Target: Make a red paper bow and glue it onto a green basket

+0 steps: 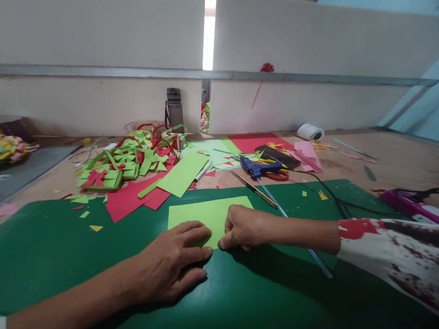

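Observation:
A light green sheet of paper [207, 214] lies on the green mat [100, 257] in front of me. My left hand [176, 256] rests over the sheet's left near corner with its fingers stretched out, some on the paper and the thumb over the mat. Curled at the right near edge of the same sheet is my right hand [246, 229], its thumb and bent fingers pressed together there. The wrist and fingers cover the sheet's right side.
Several green and red paper baskets [107, 174] are heaped at the back left, before a grey bottle [174, 108]. Red sheets [128, 197] and a green sheet [185, 173] lie beyond the mat. Right of them are a blue glue gun [259, 167], a glue stick [295, 224] and a cutter [255, 189].

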Action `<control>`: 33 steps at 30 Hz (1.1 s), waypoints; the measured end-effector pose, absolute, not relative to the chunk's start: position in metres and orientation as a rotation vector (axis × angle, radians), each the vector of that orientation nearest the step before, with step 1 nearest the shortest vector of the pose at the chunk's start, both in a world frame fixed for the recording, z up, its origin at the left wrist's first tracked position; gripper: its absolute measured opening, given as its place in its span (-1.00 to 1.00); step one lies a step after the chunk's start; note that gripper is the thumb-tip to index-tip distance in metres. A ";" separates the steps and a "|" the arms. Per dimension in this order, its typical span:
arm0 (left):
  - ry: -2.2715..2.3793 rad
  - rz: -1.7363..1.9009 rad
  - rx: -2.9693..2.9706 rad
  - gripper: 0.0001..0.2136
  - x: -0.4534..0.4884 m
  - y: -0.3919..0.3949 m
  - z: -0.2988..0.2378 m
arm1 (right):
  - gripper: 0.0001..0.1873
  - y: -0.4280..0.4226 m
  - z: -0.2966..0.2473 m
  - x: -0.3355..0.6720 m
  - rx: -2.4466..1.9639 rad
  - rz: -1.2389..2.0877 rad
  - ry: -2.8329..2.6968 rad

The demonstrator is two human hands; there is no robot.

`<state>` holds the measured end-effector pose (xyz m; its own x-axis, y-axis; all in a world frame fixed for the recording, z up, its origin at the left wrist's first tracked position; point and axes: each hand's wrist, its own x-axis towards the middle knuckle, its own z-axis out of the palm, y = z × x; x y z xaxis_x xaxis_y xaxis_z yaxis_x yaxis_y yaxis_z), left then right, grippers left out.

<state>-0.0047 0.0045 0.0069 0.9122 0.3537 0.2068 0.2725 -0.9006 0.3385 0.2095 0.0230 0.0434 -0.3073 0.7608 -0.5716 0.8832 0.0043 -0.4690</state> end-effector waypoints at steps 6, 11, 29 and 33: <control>0.464 0.395 2.758 -0.76 -0.006 0.004 0.005 | -0.71 0.020 0.043 0.219 1.795 -1.212 2.037; 0.457 0.438 2.761 -0.77 -0.007 0.004 0.005 | -0.71 0.016 0.037 0.241 1.880 -1.189 1.994; 0.469 0.415 2.789 -0.74 -0.007 0.003 0.008 | -0.71 0.001 0.032 0.300 2.091 -1.168 1.884; 0.480 0.358 2.802 -0.73 -0.016 0.005 0.009 | -0.73 0.000 0.036 0.305 2.081 -1.088 1.908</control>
<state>-0.0157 0.0053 0.0092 0.9143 0.3555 0.1939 0.2873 -0.9070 0.3079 0.3052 -0.0001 0.0355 -0.0507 0.8230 -0.5657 0.9061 -0.2003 -0.3726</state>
